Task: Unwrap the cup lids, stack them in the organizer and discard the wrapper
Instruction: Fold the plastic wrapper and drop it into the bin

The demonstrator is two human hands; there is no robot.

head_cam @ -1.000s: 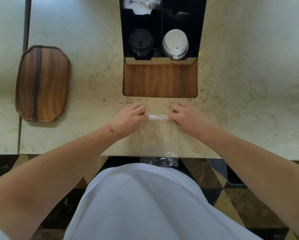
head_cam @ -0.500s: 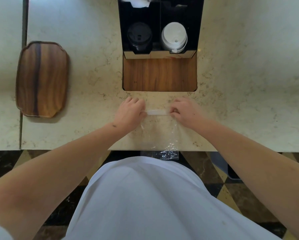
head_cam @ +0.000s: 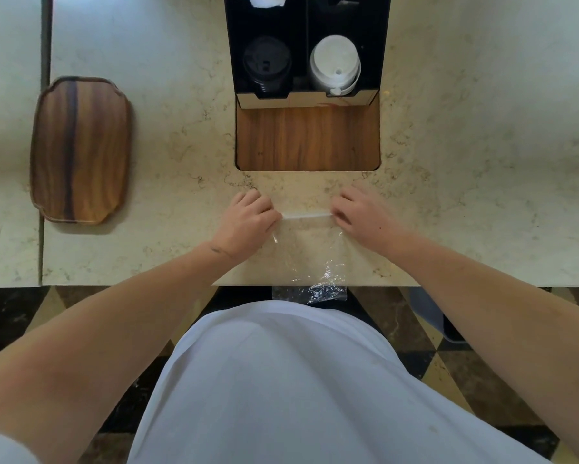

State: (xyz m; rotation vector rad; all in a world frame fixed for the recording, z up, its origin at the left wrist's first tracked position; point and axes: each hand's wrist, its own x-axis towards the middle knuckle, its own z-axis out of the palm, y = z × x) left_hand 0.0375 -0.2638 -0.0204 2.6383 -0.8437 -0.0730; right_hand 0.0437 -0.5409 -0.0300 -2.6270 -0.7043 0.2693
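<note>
A pale marble counter (head_cam: 449, 195) with faint veining runs across the view, above a floor (head_cam: 475, 390) of dark and cream triangles. Both bare forearms reach forward from the near edge, converging toward the middle of the counter. The left hand (head_cam: 248, 222) lies knuckles up with its fingers curled under, gripping the left end of the wrapper's (head_cam: 310, 249) far edge. The right hand (head_cam: 362, 219) mirrors it, fingers curled and pinching the right end. Between them that edge is rolled or folded into a narrow whitish strip, pulled straight.

The wrapper is thin clear plastic film, flat on the counter, its crinkled, glinting near end hanging over the counter's edge. No writing is legible on it.

Farther back stands a black organizer (head_cam: 231, 45) with upright compartments: a stack of black lids (head_cam: 266, 65) in the left one, a stack of white lids (head_cam: 335, 63) in the right. In front of it a rectangular wood panel (head_cam: 308, 142) is set into the counter. A wooden tray (head_cam: 80, 149) with rounded, notched corners lies well to the left. The person wears a white garment (head_cam: 281, 380).
</note>
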